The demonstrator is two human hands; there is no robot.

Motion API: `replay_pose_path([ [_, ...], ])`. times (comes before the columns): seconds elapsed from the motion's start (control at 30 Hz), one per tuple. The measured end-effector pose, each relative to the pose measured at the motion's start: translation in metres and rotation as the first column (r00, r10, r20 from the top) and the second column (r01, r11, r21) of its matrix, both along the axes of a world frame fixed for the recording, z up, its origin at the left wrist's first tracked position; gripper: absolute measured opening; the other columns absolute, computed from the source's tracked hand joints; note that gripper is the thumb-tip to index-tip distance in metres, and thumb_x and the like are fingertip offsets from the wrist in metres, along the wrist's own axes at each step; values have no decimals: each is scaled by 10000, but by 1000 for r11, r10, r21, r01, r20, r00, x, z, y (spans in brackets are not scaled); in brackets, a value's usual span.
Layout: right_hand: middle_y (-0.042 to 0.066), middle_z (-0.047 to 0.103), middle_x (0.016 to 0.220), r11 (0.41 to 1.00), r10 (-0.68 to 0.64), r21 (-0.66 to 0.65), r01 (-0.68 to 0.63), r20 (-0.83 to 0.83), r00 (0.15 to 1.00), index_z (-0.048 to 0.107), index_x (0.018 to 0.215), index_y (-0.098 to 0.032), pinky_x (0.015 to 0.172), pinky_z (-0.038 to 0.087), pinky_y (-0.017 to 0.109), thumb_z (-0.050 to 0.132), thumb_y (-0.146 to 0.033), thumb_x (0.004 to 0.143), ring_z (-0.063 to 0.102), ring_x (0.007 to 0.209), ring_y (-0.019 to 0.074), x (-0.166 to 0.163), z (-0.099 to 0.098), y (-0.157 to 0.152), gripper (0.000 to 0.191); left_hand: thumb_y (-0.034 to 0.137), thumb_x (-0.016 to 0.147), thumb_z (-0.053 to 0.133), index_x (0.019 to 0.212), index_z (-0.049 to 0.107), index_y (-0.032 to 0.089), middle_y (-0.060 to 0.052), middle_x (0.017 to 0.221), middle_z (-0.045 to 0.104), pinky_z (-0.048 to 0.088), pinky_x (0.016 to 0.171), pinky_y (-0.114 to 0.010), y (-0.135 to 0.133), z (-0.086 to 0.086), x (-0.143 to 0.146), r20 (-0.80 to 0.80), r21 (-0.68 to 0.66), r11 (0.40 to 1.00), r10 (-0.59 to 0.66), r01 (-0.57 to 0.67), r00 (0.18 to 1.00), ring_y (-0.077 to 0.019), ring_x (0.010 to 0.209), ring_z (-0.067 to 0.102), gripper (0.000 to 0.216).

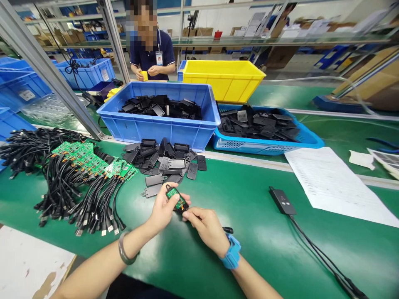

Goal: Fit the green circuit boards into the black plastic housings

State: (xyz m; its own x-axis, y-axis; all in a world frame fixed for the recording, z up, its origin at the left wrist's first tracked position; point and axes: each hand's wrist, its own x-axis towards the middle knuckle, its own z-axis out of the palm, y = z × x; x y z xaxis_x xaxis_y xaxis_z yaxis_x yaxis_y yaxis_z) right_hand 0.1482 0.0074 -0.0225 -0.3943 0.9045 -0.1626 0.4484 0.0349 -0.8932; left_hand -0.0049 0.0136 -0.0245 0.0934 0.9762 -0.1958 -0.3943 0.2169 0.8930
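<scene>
Over the green table, my left hand (162, 209) is closed around a small green circuit board (172, 193) that sits in a black plastic case half, its thumb lying on the board. The case's hanging loop (168, 187) points away from me. At the board's near end, where thin orange wires show, the fingers of my right hand (208, 227) pinch the black cable. Most of that cable is hidden under the hand; a black cable end (228, 229) sticks out by the wrist. Just beyond my hands lies a pile of loose black case halves (152, 158).
Circuit boards (84, 160) with black USB cables (93, 207) are heaped at left. Behind stand a blue bin (149, 132) and a blue basket (262, 145) of black parts, and a yellow bin (222, 81). A cased device (282, 201) and paper (339, 187) lie right. Opposite is a co-worker (160, 54).
</scene>
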Motion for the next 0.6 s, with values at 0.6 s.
replay_pose_path([
  [0.6,72,719,731,929,310,-160,-334,-159,937,734,847,-125,669,482,261,452,-582,876,627,667,158,17,-3,21,537,380,800,650,1064,449,183,-52,771,722,526,633,-292,4,-4,1,-47,71,997,26,-23,999,-184,665,690,385],
])
